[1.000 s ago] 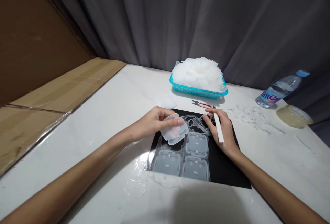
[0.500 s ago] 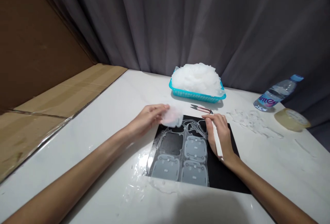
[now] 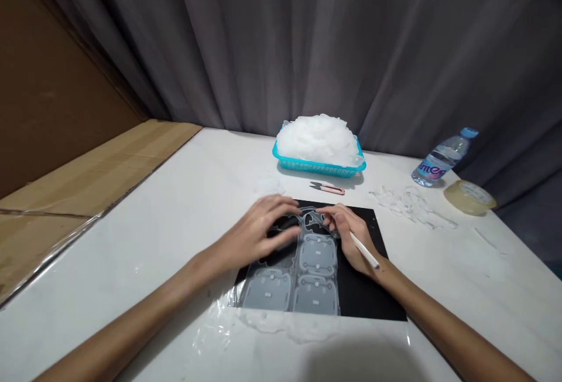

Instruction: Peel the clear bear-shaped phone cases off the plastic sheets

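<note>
My left hand [image 3: 259,231], fingers apart and holding nothing, hovers over the upper left of a clear moulded sheet [image 3: 295,288]. I cannot tell whether its fingertips touch it. The sheet has rounded, translucent panels [image 3: 318,254] and cut-out gaps, and lies over a black mat [image 3: 371,291], its lower edge reaching onto the white table. My right hand [image 3: 352,238] grips a slim white pen-like tool [image 3: 365,251] at the sheet's upper right; the tool's tip is hidden by the fingers. Beyond my left hand a loose translucent piece [image 3: 268,186] lies on the table.
A turquoise basket [image 3: 318,167] heaped with white translucent pieces [image 3: 318,139] stands at the back. Pink-handled thread snips [image 3: 327,188] lie in front of it. To the right are clear scraps [image 3: 410,205], a water bottle [image 3: 444,159] and a tape roll [image 3: 469,197]. Cardboard [image 3: 109,162] borders the left.
My left hand has let go of the translucent piece, now on the table, and moved over the sheet with fingers spread. My right hand has shifted inward with the tool. The view has turned slightly.
</note>
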Action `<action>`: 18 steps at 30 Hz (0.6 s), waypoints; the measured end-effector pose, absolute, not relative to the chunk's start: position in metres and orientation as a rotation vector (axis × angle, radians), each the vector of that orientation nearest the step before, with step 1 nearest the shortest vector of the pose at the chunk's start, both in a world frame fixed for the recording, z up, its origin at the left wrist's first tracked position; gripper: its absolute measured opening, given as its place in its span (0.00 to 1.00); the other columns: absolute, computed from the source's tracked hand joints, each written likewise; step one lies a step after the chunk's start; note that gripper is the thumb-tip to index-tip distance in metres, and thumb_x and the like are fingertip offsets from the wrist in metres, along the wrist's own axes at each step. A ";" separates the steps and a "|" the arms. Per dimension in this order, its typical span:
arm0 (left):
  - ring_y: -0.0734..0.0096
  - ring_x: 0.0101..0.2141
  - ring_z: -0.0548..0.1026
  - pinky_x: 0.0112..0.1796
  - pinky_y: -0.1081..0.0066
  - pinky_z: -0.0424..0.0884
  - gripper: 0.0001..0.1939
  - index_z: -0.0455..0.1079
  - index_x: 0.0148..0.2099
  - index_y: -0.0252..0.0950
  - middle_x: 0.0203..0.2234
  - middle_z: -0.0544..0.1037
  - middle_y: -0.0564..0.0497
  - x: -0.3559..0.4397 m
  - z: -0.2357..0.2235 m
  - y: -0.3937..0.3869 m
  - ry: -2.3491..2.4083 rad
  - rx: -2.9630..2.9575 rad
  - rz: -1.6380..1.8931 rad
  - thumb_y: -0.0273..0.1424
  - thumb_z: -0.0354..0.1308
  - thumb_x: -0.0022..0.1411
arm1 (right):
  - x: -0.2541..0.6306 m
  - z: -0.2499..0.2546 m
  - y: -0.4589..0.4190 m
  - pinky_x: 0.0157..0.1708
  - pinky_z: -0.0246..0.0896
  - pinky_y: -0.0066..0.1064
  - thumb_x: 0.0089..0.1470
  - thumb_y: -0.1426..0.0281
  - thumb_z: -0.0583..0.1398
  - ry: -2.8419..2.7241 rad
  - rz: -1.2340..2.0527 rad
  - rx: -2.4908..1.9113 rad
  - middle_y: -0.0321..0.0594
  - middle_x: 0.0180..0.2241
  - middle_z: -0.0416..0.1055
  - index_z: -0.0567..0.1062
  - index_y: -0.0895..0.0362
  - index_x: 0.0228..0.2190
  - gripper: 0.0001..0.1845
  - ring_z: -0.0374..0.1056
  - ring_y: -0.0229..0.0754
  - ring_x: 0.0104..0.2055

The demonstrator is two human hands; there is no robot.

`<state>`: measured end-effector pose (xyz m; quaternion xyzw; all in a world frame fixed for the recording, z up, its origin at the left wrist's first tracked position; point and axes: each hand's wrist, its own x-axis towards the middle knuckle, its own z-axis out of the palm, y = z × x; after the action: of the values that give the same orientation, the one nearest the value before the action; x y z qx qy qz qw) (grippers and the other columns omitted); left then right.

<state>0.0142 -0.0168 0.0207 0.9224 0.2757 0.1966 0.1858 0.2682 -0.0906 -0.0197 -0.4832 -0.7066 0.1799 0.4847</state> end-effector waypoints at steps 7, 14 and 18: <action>0.44 0.74 0.53 0.71 0.47 0.53 0.50 0.48 0.79 0.41 0.76 0.52 0.43 0.025 0.007 -0.035 0.686 2.608 0.152 0.62 0.55 0.67 | 0.290 0.002 -0.103 0.48 0.69 0.42 0.70 0.43 0.34 -1.774 0.736 -1.255 0.41 0.37 0.69 0.77 0.47 0.60 0.43 0.70 0.45 0.39; 0.43 0.75 0.49 0.71 0.46 0.50 0.60 0.46 0.79 0.37 0.77 0.46 0.38 0.023 0.004 -0.013 0.813 2.597 0.146 0.69 0.56 0.59 | 0.288 0.018 -0.122 0.43 0.72 0.34 0.72 0.58 0.57 -1.897 0.906 -1.184 0.42 0.42 0.76 0.84 0.51 0.46 0.17 0.74 0.42 0.42; 0.41 0.74 0.49 0.72 0.45 0.49 0.59 0.54 0.77 0.35 0.76 0.49 0.37 0.024 0.006 -0.014 0.815 2.698 0.257 0.70 0.57 0.57 | 0.288 0.014 -0.127 0.48 0.71 0.34 0.67 0.66 0.64 -1.953 0.879 -1.194 0.40 0.43 0.79 0.83 0.52 0.43 0.08 0.76 0.43 0.46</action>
<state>0.0239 -0.0144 0.0063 0.9418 0.2844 0.0897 0.1550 0.2880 -0.1273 0.0143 -0.4583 -0.7496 0.3375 0.3380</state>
